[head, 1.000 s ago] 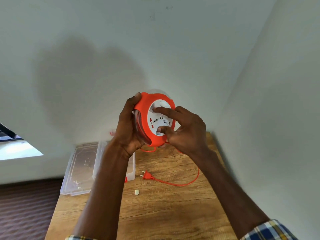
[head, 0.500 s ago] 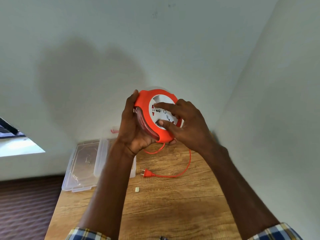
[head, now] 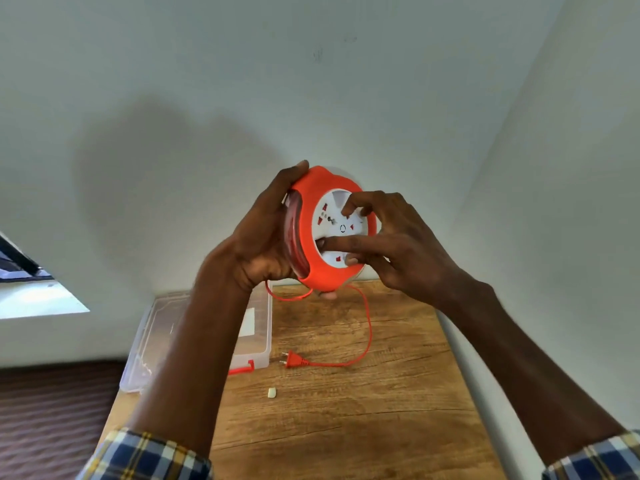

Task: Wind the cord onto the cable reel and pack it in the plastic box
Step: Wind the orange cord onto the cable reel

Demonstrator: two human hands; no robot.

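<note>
I hold an orange cable reel with a white socket face upright in the air above the wooden table. My left hand grips its left rim and back. The fingers of my right hand press on the white centre disc. An orange cord hangs from the reel's underside and loops down to the table, ending in an orange plug. The clear plastic box stands open on the table's left side, partly hidden behind my left forearm.
The box's clear lid lies open to the left, hanging past the table edge. A small pale scrap lies on the wood. White walls close in behind and to the right. Dark floor shows at lower left.
The white disc has turned under my right fingers. The loose cord on the table has shortened, and the plug has slid toward the reel. I have raised the reel slightly.
</note>
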